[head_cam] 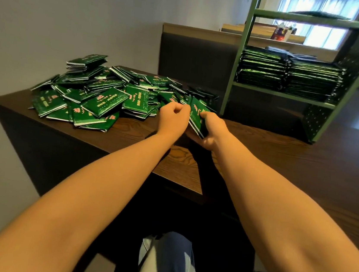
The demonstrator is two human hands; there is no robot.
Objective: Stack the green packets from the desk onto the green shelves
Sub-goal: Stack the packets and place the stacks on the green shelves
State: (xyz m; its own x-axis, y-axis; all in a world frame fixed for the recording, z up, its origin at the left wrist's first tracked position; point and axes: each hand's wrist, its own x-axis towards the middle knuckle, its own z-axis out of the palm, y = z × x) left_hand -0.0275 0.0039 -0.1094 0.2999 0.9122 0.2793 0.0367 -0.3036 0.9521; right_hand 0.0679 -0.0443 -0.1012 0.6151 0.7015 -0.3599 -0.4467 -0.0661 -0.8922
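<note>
A loose heap of green packets (102, 94) covers the far left part of the dark wooden desk (273, 152). My right hand (210, 130) grips a small upright bundle of green packets (196, 117) at the heap's right edge. My left hand (172, 118), fingers curled, pinches the top left corner of that bundle. The green metal shelves (278, 95) stand at the desk's far right. Two tall stacks of green packets (294, 74) fill the middle shelf. A few more packets (318, 13) lie on the top shelf.
A grey wall runs along the left side of the desk. Behind the desk is a dark padded partition (195, 54), and a window lies beyond the shelves. My legs and a white bag (158, 264) show below the desk's front edge.
</note>
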